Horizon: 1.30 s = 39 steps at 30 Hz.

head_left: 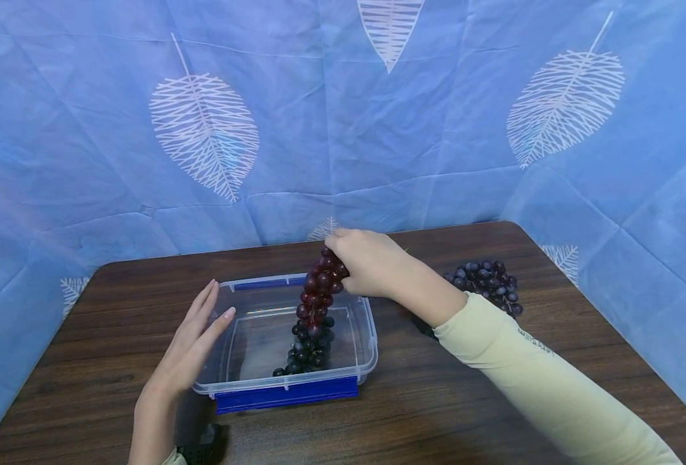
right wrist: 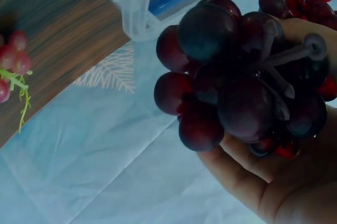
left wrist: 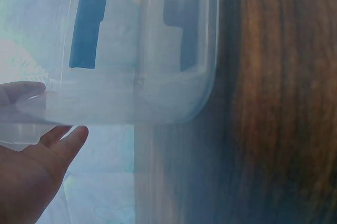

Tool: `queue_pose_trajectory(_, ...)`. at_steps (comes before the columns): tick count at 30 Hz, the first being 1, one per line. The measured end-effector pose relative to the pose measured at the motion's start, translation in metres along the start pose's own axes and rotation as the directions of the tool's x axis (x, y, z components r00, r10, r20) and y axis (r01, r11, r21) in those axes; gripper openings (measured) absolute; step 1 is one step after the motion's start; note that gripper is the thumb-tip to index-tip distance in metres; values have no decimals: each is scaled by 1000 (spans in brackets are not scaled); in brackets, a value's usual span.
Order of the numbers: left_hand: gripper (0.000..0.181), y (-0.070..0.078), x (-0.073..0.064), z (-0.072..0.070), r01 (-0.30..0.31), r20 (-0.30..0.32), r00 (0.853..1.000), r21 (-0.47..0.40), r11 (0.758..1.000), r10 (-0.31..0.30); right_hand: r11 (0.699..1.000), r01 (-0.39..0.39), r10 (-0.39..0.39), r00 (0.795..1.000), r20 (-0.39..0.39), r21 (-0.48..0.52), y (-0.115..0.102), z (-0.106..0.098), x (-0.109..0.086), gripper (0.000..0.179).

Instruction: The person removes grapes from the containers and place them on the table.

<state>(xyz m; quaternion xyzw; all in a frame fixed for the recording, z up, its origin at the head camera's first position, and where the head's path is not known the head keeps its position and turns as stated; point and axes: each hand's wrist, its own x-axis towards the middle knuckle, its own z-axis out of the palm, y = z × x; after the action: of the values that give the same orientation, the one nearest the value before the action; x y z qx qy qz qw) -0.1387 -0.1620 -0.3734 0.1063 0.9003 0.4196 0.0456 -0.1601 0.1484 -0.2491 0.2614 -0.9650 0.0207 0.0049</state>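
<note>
While the right hand point(head_left: 372, 263) grips a bunch of red grapes point(head_left: 316, 290) near its upper end, the bunch hangs over the clear box point(head_left: 250, 386), right of the left hand point(head_left: 186, 349). That hand's fingers lie straight at the box's left wall, apart from the other. The right forearm stretches across the bench point(head_left: 436, 413) from the lower right.

A dark brown wood-grain table point(head_left: 424, 403) spreads beneath the left hand point(head_left: 188, 349) and the right hand point(head_left: 372, 261). Beyond both hangs a creased blue cloth point(head_left: 331, 135) with white prints. One big leaf point(head_left: 203, 132) shows past the left hand, another leaf point(head_left: 566, 106) past the right hand and farther right; a small sprig point(head_left: 324, 227) shows just behind the right hand.
</note>
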Motion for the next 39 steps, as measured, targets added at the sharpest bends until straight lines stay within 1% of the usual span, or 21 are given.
queue_pose_trajectory(4,84,-1,0,0,-5,3,1000,-3,1000,5,1000,-21,21,1000,-8,-2,5,0,-5,47)
queue_pose_trajectory(12,84,0,0,-1,-3,3,1000,-6,1000,3,996,-92,92,995,33,-6,14,0,-16,66)
queue_pose_trajectory(17,84,0,-1,0,9,2,1000,-4,1000,-9,994,-109,109,993,43,-11,20,2,-22,65)
queue_pose_trajectory(22,84,0,-1,1,6,2,1000,-5,1000,-6,993,-121,121,991,48,-15,25,7,-29,63)
queue_pose_trajectory(28,84,0,-1,0,8,2,1000,-2,1000,-8,990,-141,141,989,49,0,30,9,-38,64)
queue_pose_trajectory(34,84,0,-2,0,7,3,1000,-4,1000,-7,988,-154,154,988,23,12,36,8,-48,64)
queue_pose_trajectory(39,84,1,-1,0,2,8,1000,-6,1000,-2,984,-177,177,984,1,24,44,3,-59,65)
